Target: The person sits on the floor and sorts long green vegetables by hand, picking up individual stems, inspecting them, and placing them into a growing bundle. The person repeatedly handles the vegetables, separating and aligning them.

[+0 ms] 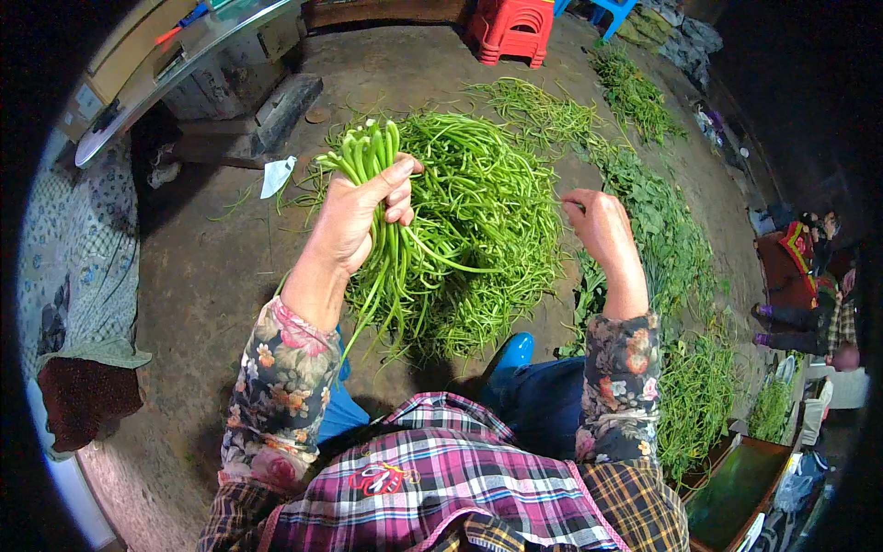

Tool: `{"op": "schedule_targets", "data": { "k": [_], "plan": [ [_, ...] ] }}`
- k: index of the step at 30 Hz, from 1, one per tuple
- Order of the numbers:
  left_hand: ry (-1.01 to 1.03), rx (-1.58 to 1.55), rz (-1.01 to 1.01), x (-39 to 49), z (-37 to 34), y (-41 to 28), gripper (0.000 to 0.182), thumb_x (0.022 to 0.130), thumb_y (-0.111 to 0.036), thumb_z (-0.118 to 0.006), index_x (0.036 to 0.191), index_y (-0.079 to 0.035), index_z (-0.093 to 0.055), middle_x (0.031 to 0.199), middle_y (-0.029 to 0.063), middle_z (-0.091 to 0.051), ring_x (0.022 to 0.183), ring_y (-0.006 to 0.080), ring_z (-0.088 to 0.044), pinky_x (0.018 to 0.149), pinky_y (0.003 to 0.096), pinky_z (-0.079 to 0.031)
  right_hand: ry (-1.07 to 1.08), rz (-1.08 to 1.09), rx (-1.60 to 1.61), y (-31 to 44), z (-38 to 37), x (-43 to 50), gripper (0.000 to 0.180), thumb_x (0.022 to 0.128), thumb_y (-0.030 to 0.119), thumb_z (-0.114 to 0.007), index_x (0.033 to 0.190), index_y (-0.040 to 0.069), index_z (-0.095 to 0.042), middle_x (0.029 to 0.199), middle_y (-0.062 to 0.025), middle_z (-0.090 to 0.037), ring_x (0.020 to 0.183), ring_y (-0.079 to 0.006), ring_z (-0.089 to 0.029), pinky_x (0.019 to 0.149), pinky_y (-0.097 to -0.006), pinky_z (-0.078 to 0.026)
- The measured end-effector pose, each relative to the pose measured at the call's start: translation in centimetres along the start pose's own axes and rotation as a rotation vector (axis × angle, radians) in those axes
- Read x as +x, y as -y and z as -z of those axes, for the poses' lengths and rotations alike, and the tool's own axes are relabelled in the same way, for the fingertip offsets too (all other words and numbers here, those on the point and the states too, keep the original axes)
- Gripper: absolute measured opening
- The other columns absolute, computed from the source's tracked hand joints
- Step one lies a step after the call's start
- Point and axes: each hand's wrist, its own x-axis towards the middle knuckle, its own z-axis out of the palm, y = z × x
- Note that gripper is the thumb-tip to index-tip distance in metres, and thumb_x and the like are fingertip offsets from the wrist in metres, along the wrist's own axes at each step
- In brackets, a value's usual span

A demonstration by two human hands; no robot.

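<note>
My left hand (369,214) grips a thick bunch of green vegetable stems (372,148), cut ends up and thin ends trailing below the fist. One stem curves out to the right from the bunch. Behind and below it, a large heap of loose green stems (497,207) lies on the floor in front of me. My right hand (603,224) hovers just right of the heap, fingers curled and thumb near the index finger. Whether a thin stem is pinched there is not discernible.
Leafy greens (655,221) spread along the floor on the right, with more stems (538,110) beyond the heap. Stacked red plastic stools (514,31) stand at the back. A table (186,69) is at upper left. People (821,290) are at far right, above a tray (738,490).
</note>
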Motion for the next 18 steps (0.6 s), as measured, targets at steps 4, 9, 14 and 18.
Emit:
{"op": "schedule_targets", "data": {
  "k": [4, 9, 14, 18],
  "plan": [
    [0.023, 0.07, 0.022, -0.2, 0.4, 0.7, 0.018, 0.095, -0.016, -0.067, 0.102, -0.001, -0.061, 0.072, -0.0024, -0.052, 0.057, 0.006, -0.046, 0.056, 0.0256, -0.043, 0.004, 0.129, 0.214, 4.0, 2.9, -1.0, 0.014, 0.085, 0.009, -0.068, 0.097, 0.003, -0.073, 0.088, -0.0137, -0.068, 0.081, -0.0301, -0.065, 0.074, -0.0375, -0.051],
    [0.147, 0.215, 0.141, -0.1, 0.0, 1.9, 0.014, 0.097, -0.018, -0.064, 0.1, -0.004, -0.063, 0.085, 0.0036, -0.067, 0.07, 0.0092, -0.061, 0.059, 0.0213, -0.049, 0.211, 0.4, 0.302, 8.0, 4.1, -1.9, 0.014, 0.083, 0.007, -0.069, 0.096, 0.003, -0.072, 0.085, -0.011, -0.064, 0.081, -0.0282, -0.064, 0.074, -0.0377, -0.051],
    [0.28, 0.119, 0.207, -0.9, -0.8, 3.9, 0.025, 0.095, -0.015, -0.067, 0.116, -0.002, -0.063, 0.104, 0.0093, -0.07, 0.091, 0.0206, -0.069, 0.079, 0.0332, -0.058, 0.261, 0.501, 0.523, 10.6, 3.5, -1.7, 0.014, 0.084, 0.003, -0.068, 0.098, 0.001, -0.067, 0.085, -0.0102, -0.063, 0.082, -0.0262, -0.065, 0.075, -0.036, -0.052],
    [0.378, -0.076, 0.345, -1.6, -2.2, 3.4, 0.03, 0.097, -0.009, -0.06, 0.125, 0.001, -0.057, 0.107, 0.0187, -0.069, 0.096, 0.0303, -0.071, 0.084, 0.0434, -0.061, 0.22, 0.368, 0.587, 10.8, 2.9, -1.6, 0.018, 0.085, 0.005, -0.067, 0.101, 0.0, -0.062, 0.087, -0.0125, -0.065, 0.081, -0.0279, -0.067, 0.073, -0.0373, -0.053]
  ]
}}
